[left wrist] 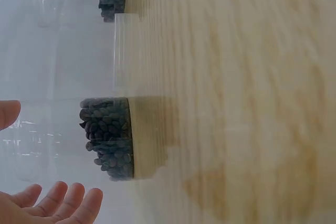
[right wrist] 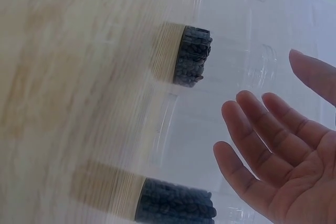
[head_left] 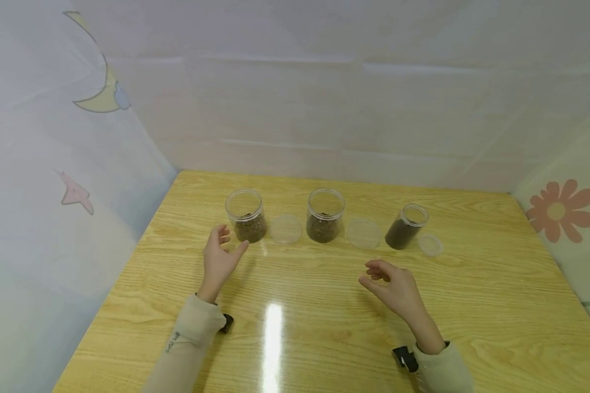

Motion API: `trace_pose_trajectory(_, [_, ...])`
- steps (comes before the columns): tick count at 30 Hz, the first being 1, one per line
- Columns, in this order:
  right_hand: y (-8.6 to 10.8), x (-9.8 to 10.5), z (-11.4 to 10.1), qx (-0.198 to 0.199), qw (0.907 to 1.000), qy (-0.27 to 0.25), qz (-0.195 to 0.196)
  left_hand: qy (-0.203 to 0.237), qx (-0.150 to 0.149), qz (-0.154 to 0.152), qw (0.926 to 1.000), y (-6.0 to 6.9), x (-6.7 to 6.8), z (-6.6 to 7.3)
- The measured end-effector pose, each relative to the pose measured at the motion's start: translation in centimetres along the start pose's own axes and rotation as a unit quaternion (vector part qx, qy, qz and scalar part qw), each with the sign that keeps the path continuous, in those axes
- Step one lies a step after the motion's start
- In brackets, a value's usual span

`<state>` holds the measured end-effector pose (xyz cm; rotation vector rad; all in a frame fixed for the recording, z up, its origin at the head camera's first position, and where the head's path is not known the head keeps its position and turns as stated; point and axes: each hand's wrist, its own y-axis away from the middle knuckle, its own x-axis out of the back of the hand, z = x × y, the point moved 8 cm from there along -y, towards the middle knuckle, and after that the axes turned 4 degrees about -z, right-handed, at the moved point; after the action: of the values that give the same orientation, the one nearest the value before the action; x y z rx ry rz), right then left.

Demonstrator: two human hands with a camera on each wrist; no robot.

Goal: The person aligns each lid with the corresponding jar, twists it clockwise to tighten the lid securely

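Observation:
Three clear open jars stand in a row, holding dark beans: the left jar [head_left: 249,226], the middle jar [head_left: 323,226] and a narrower, fuller right jar [head_left: 401,233]. My left hand [head_left: 220,262] is at the near left side of the left jar, thumb and fingers apart; in the left wrist view they lie on either side of that jar's beans [left wrist: 109,137]. My right hand [head_left: 395,286] hovers above the table in front of the right jar, fingers loosely bent, holding nothing. In the right wrist view its relaxed fingers [right wrist: 257,145] are plain.
Clear round lids lie flat on the wooden table [head_left: 324,305]: a lid [head_left: 285,229] right of the left jar, another lid [head_left: 363,233] right of the middle jar, and a small lid [head_left: 430,244] right of the right jar. Printed cloth [head_left: 324,109] hangs behind and at both sides.

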<state>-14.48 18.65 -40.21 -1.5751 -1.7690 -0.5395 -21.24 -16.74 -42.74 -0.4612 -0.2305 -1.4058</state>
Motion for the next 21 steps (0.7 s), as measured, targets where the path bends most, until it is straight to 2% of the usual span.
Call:
trace_pose_trajectory(7, [0.1, 0.1, 0.0, -0.002, 1.0000, 0.003, -0.001, 0.027, 0.085, -0.046, 0.9950, -0.9, -0.7, -1.7])
trace_pose_trajectory(10, [0.1, 0.1, 0.0, -0.007, 1.0000, 0.004, -0.003, 0.029, 0.106, -0.058, 0.9923, -1.2, -1.0, -2.3])
trace_pose_trajectory(16, [0.1, 0.2, 0.0, -0.012, 0.9999, 0.003, -0.007, 0.041, 0.123, -0.072, 0.9889, -1.9, -1.6, -3.1])
trace_pose_trajectory(21, [0.1, 0.2, 0.0, -0.011, 0.9999, 0.003, -0.009, 0.086, 0.121, -0.071, 0.9864, -2.6, -1.9, -3.4])
